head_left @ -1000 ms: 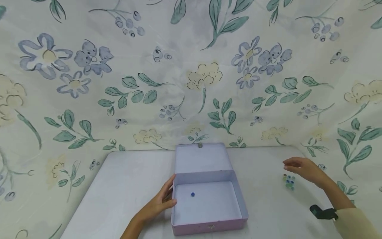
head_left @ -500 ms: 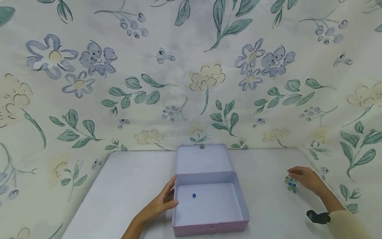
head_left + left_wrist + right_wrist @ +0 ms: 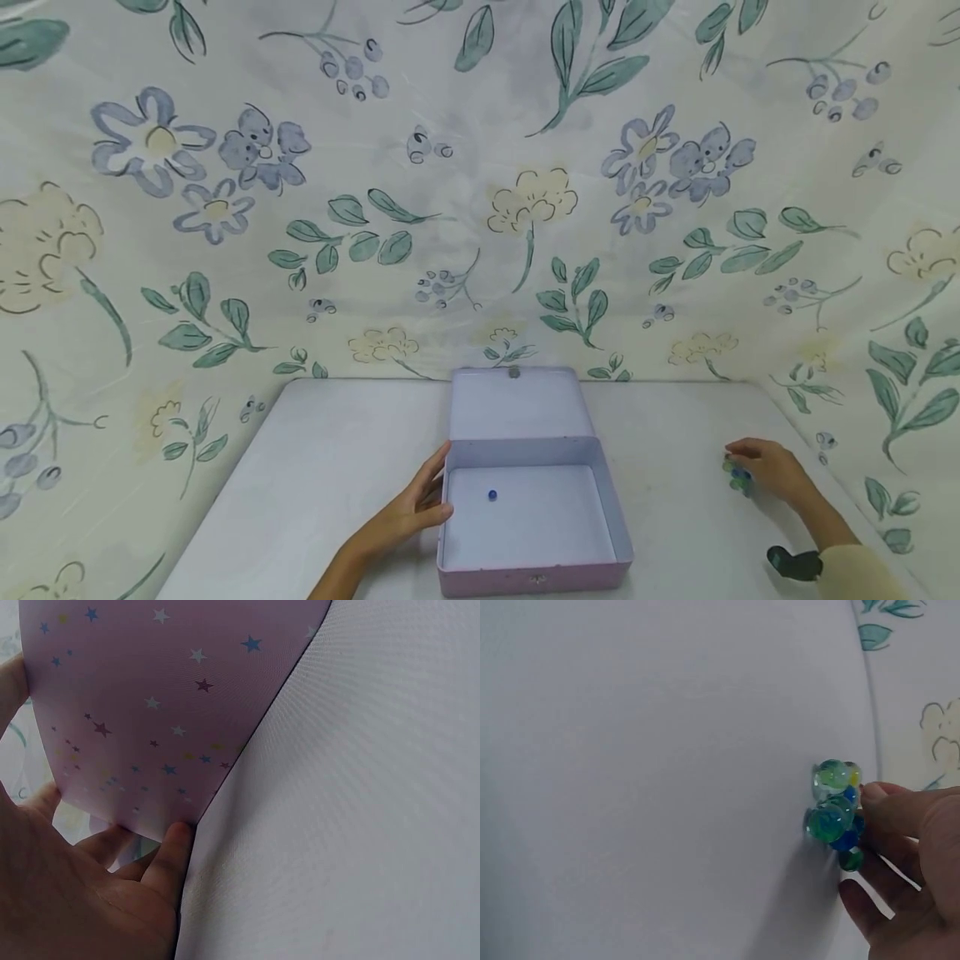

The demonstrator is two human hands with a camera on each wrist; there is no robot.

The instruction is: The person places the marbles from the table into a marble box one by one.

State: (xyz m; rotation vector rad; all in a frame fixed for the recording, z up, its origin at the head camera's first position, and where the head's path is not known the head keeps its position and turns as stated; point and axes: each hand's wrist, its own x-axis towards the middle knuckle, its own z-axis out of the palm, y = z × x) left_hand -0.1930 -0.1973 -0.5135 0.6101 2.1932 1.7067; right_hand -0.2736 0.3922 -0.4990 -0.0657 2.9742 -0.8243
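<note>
A shallow pink metal box [image 3: 536, 579] with its hinged lid [image 3: 517, 404] raised stands on the white table, and one blue marble [image 3: 492, 495] lies on its floor. My left hand [image 3: 405, 508] rests against the box's left side, thumb and fingers touching the outer wall. In the left wrist view, that wall [image 3: 150, 712] shows printed stars and the fingers reach its corner. At the right, my right hand [image 3: 772, 471] is at a cluster of glass marbles [image 3: 832, 814], green, blue and yellowish. Thumb and fingertips touch the cluster's edge; no marble shows lifted clear of it.
The white table [image 3: 675, 500] spreads around the box and meets a flower-patterned cloth [image 3: 540, 200] at the back and sides. A black strap-like piece [image 3: 795, 563] sits at my right wrist by the sleeve [image 3: 855, 575].
My right hand has come down from above the marbles to touch them. My left hand stays against the box. The whole head view has shifted slightly.
</note>
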